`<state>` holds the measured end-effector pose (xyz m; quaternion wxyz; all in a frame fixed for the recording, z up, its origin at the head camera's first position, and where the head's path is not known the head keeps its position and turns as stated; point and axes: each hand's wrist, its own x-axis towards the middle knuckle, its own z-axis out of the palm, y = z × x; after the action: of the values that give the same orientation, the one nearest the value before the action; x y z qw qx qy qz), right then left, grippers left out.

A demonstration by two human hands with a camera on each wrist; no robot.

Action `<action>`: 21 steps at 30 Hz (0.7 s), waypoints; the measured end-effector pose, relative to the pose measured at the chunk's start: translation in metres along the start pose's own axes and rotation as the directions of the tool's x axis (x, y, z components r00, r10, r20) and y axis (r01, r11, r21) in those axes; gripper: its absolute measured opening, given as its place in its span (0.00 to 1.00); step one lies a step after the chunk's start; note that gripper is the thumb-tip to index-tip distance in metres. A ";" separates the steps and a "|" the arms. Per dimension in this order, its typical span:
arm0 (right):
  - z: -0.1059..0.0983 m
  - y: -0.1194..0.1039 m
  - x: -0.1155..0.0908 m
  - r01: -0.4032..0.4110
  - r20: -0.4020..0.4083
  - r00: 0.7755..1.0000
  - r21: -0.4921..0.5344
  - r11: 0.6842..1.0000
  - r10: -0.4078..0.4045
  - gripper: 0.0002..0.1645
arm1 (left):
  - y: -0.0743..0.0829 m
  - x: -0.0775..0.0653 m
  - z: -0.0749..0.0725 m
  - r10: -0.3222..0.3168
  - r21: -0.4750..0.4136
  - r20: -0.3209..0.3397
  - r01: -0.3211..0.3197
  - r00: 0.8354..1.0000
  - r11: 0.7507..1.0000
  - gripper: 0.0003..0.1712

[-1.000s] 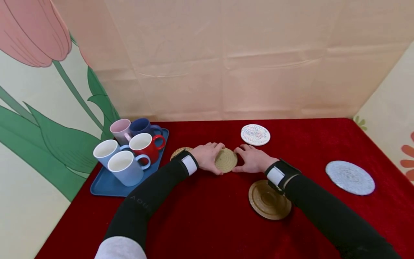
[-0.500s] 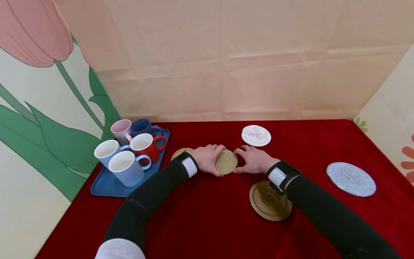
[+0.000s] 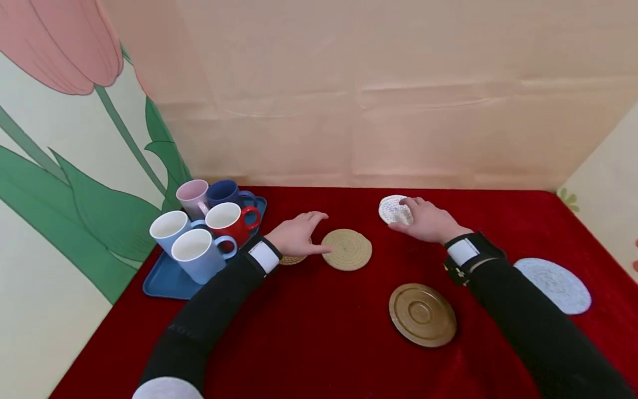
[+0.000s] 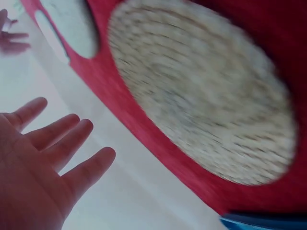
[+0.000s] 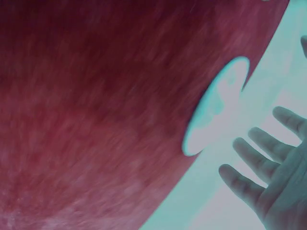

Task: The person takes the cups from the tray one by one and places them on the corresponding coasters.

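Observation:
My left hand (image 3: 297, 235), fingers spread and holding nothing, hovers beside a round tan coiled coaster (image 3: 346, 250). Its thumb tip overlaps the coaster's left edge in the head view. Partly hidden below this hand lies a woven round coaster (image 3: 292, 260), which looms large and blurred as a woven disc (image 4: 201, 91) in the left wrist view. At the back, my right hand (image 3: 430, 221) reaches over a white speckled round coaster (image 3: 391, 209), covering its right side in the head view. In the right wrist view, that hand's fingers (image 5: 256, 158) are extended and apart from the white coaster (image 5: 218, 108).
On a blue tray (image 3: 166, 282) at the left stand several mugs, among them a red mug (image 3: 228, 221) and a light blue mug (image 3: 199, 255). A brown round lid-like disc (image 3: 422, 315) lies front right. A pale blue round mat (image 3: 555, 285) sits beyond my right sleeve.
Both hands have left the tan coaster, which stays lying on the red cloth. The left moved slightly left; the right moved back and right to the white coaster.

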<state>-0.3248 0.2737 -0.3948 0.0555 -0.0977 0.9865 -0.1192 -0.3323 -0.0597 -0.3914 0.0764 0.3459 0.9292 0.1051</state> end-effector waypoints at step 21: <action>0.030 0.007 0.055 -0.149 0.024 0.989 0.089 0.985 0.148 0.60 | -0.020 -0.014 0.017 0.025 -0.025 -0.014 -0.025 1.000 0.999 0.46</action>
<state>-0.3752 0.2624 -0.4304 0.0772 -0.0223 0.9841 -0.1584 -0.3306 -0.0815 -0.4120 0.0729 0.3557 0.9240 0.1202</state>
